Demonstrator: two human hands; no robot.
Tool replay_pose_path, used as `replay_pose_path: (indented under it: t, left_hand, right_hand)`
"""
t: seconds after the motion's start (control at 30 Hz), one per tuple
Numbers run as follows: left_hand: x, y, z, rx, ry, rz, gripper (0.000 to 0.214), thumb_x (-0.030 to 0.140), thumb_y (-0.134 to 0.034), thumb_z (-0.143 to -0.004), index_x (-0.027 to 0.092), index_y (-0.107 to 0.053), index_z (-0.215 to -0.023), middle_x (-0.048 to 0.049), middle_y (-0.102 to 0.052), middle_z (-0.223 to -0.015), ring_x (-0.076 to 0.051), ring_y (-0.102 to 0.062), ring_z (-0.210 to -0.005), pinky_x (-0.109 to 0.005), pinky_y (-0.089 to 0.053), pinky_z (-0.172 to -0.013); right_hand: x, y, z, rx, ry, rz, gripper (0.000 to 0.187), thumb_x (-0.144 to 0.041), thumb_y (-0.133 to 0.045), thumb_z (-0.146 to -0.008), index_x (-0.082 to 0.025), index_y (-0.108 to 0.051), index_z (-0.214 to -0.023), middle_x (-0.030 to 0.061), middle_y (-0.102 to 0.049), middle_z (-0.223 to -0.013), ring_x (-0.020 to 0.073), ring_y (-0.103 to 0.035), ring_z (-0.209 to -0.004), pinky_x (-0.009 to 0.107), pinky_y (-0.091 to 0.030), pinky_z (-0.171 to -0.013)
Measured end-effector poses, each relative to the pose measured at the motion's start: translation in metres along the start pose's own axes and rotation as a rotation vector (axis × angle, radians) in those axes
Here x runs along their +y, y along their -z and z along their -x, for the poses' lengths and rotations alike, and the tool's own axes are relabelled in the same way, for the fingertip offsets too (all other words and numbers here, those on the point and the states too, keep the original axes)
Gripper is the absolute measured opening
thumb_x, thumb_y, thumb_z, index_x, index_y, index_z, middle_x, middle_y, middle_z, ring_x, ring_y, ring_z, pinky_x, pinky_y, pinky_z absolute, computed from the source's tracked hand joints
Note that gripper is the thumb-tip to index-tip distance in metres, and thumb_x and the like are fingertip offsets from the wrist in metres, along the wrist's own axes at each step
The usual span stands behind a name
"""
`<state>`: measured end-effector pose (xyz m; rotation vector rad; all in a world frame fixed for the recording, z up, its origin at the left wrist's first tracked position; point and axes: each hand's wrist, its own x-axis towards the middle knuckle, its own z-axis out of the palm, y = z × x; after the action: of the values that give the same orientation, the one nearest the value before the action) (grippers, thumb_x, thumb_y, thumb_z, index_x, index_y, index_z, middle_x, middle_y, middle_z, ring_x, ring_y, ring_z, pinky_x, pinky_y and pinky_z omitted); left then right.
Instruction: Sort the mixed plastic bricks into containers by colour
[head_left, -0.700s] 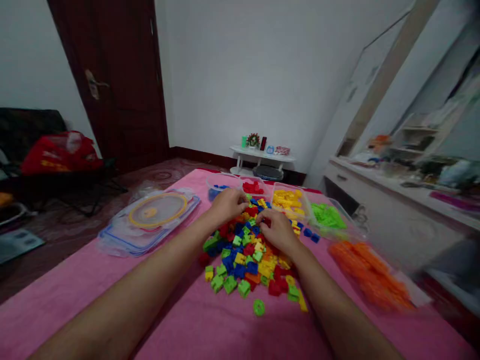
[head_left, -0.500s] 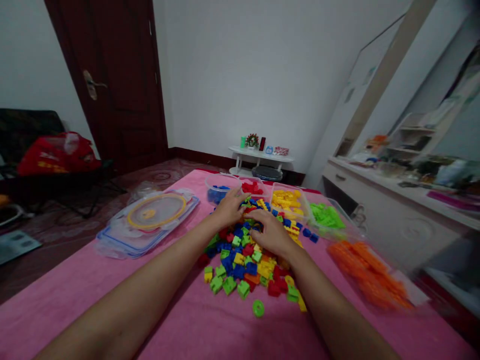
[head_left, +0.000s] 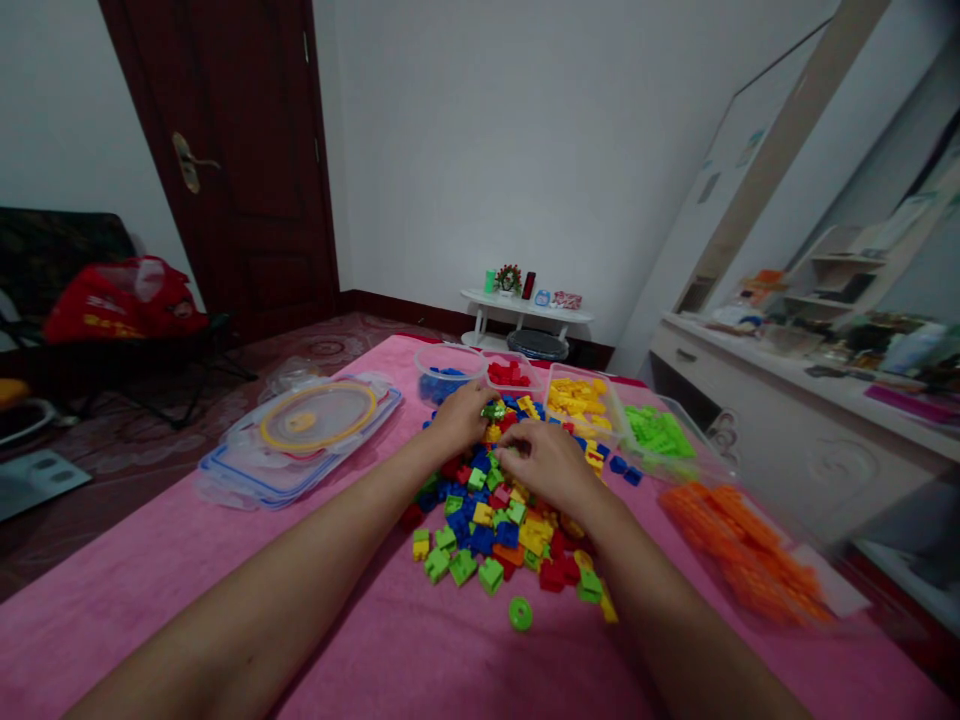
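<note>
Multicoloured plastic blocks (head_left: 484, 540) are apparently sifted under curled left hand (head_left: 459, 415) and right hand (head_left: 553, 458), grips unclear; fingertip picking seems required.

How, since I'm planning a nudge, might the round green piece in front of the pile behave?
The round green piece looks like moulded plastic, so probably stiff and light. Apparently flat on the pink cloth, it would likely slide rather than roll. Stood on edge, its circular outline might let it roll.

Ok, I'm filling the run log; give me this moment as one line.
left hand: at block pile, grip unclear; right hand: at block pile, grip unclear; pile's left: lids; pile's right: orange pieces
</note>
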<state>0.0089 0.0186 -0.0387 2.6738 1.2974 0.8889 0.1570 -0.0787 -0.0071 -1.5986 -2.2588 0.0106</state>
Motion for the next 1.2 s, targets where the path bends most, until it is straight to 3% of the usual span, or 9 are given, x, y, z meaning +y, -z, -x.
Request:
replay_pose_path:
  t: [0.13,0.33,0.5,0.63,0.77,0.9,1.0,1.07,1.2]
  left_hand:
    - [0.004,0.004,0.001,-0.009,0.051,-0.073,0.042,0.009,-0.051,-0.072,0.02,-0.063,-0.111,-0.0085,-0.059,-0.106,-0.022,-0.056,-0.099,-0.03,-0.046,-0.084]
    - [0.007,0.003,0.003,-0.005,0.109,-0.101,0.037,0.009,-0.05,-0.072,0.023,-0.068,-0.101,-0.0063,-0.062,-0.103,-0.02,-0.059,-0.093,-0.027,-0.047,-0.077]
    - [0.003,0.002,0.004,0.015,0.094,-0.075,0.036,0.006,-0.052,-0.068,0.023,-0.07,-0.095,-0.0043,-0.068,-0.096,-0.021,-0.061,-0.094,-0.029,-0.046,-0.081]
    - [0.002,0.003,0.003,0.113,0.087,0.079,0.03,0.008,-0.057,-0.067,0.02,-0.07,-0.091,-0.0037,-0.07,-0.093,-0.02,-0.062,-0.09,-0.03,-0.047,-0.082]
    - [0.01,0.008,-0.004,0.236,0.091,0.478,0.023,0.013,-0.058,-0.072,0.016,-0.068,-0.092,-0.004,-0.07,-0.089,-0.016,-0.064,-0.082,-0.027,-0.049,-0.078]
    - [0.028,0.016,-0.011,0.189,0.147,0.897,0.021,0.019,-0.062,-0.073,0.012,-0.066,-0.092,-0.0054,-0.071,-0.087,-0.014,-0.065,-0.076,-0.024,-0.051,-0.072]
    - [0.039,0.021,-0.009,0.12,0.169,0.937,0.021,0.025,-0.063,-0.072,0.009,-0.067,-0.086,-0.0059,-0.071,-0.08,-0.013,-0.064,-0.068,-0.023,-0.05,-0.066]
    - [0.042,0.021,-0.006,0.09,0.136,0.843,0.02,0.027,-0.062,-0.074,0.009,-0.069,-0.08,-0.0052,-0.07,-0.074,-0.013,-0.063,-0.065,-0.022,-0.048,-0.063]
    - [0.04,0.019,-0.003,0.035,0.082,0.65,0.022,0.028,-0.058,-0.076,0.012,-0.073,-0.08,-0.0043,-0.072,-0.075,-0.015,-0.064,-0.069,-0.023,-0.046,-0.065]
  right_hand:
    - [-0.021,-0.001,0.008,-0.137,-0.03,0.22,0.021,-0.039,-0.058,-0.072,-0.021,-0.068,-0.078,0.0064,-0.068,-0.079,0.0226,-0.062,-0.075,0.029,-0.036,-0.061]
    - [-0.022,-0.009,0.009,-0.115,-0.05,0.249,0.015,-0.019,-0.056,-0.066,-0.019,-0.067,-0.077,0.0072,-0.069,-0.08,0.0215,-0.063,-0.074,0.027,-0.037,-0.06]
    - [0.003,-0.006,-0.001,-0.031,-0.045,-0.091,0.017,-0.012,-0.053,-0.065,-0.019,-0.067,-0.072,0.0022,-0.068,-0.075,0.0157,-0.062,-0.071,0.024,-0.04,-0.063]
    - [0.02,-0.008,-0.009,0.05,-0.225,-0.487,0.017,-0.01,-0.051,-0.065,-0.016,-0.062,-0.076,-0.0008,-0.062,-0.057,0.0134,-0.06,-0.055,0.022,-0.042,-0.054]
    - [0.024,-0.011,-0.012,0.163,-0.473,-1.089,0.021,-0.012,-0.05,-0.068,-0.017,-0.055,-0.089,-0.0041,-0.058,-0.055,0.0103,-0.055,-0.044,0.019,-0.041,-0.044]
    - [0.02,-0.007,-0.011,0.137,-0.566,-1.667,0.018,-0.032,-0.049,-0.083,-0.017,-0.053,-0.092,0.0021,-0.064,-0.071,0.0116,-0.062,-0.056,0.02,-0.047,-0.049]
    - [0.015,-0.005,-0.009,0.095,-0.494,-1.755,0.025,-0.043,-0.054,-0.083,-0.019,-0.053,-0.093,0.0007,-0.064,-0.074,0.0112,-0.063,-0.059,0.019,-0.048,-0.048]
    - [0.012,-0.007,-0.008,0.115,-0.451,-1.705,0.025,-0.038,-0.064,-0.078,-0.02,-0.054,-0.091,-0.0017,-0.062,-0.073,0.0098,-0.062,-0.056,0.017,-0.048,-0.046]
    - [0.016,-0.011,-0.01,0.168,-0.503,-1.63,0.024,-0.028,-0.072,-0.071,-0.017,-0.054,-0.084,-0.0023,-0.06,-0.066,0.0076,-0.058,-0.049,0.015,-0.048,-0.043]
